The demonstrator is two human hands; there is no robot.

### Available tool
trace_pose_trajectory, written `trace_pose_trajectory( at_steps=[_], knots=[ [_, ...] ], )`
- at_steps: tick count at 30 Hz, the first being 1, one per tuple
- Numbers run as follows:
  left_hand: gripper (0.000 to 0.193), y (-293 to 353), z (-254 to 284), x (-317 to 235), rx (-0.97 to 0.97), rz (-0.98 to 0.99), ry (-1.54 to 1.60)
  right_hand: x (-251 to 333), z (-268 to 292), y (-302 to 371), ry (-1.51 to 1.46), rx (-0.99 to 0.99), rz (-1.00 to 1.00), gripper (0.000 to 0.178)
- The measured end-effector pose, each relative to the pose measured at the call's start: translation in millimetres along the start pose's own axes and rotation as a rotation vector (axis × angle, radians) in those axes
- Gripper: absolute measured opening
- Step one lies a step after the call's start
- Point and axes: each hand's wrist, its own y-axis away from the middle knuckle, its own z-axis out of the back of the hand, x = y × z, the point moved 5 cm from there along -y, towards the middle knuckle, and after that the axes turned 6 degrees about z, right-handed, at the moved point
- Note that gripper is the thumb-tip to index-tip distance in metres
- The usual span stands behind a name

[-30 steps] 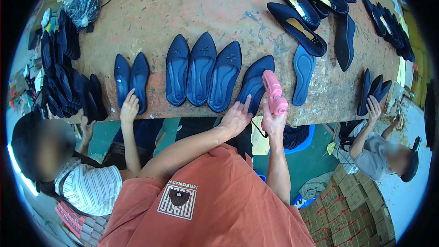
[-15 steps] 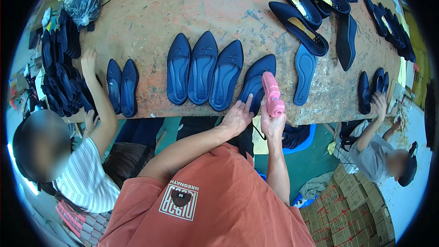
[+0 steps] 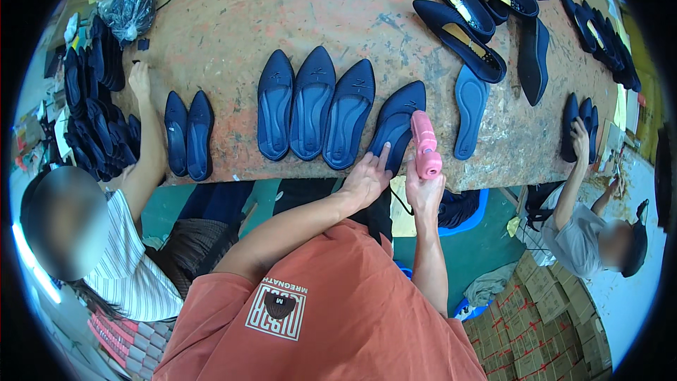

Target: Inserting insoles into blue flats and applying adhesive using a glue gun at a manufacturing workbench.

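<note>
A dark blue pointed flat shoe (image 3: 400, 114) lies tilted near the table's front edge, toe away from me. My left hand (image 3: 367, 182) grips its heel end, with fingers pressed onto the insole. My right hand (image 3: 424, 194) is closed round the handle of a pink gun-shaped tool (image 3: 424, 142), its front end over the right side of the shoe's opening. A dark cord shows below that hand. To the left stand three matching flat shoes (image 3: 309, 109) in a row. A loose blue insole (image 3: 470, 109) lies to the right.
Dark shoes (image 3: 462, 39) lie heaped at the back right of the worn table (image 3: 233, 7). A pair of flats (image 3: 189, 134) stands left, beside piled dark shoe parts (image 3: 99, 113). Co-workers' arms reach in at left (image 3: 144, 116) and right (image 3: 580, 144). Stacked cartons (image 3: 536, 324) stand below right.
The pink tool in my right hand has shifted slightly right. The left co-worker's hand has moved along the table, and the right co-worker's hand now touches the shoes there.
</note>
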Motion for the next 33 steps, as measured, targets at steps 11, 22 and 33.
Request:
trace_pose_trajectory(
  at_steps=[11, 22, 33],
  knots=[
    [0.017, 8, 7, 35, 0.059, 0.135, 0.129, 10, 52, 33, -0.418, -0.398, 0.204, 0.021],
    [0.019, 38, 28, 116, -0.030, 0.272, 0.139, 54, 41, 23, -0.538, -0.158, 0.141, 0.020],
    [0.032, 43, 29, 148, 0.085, 0.364, 0.086, 110, 25, 7, -0.498, 0.110, 0.328, 0.055]
  ],
)
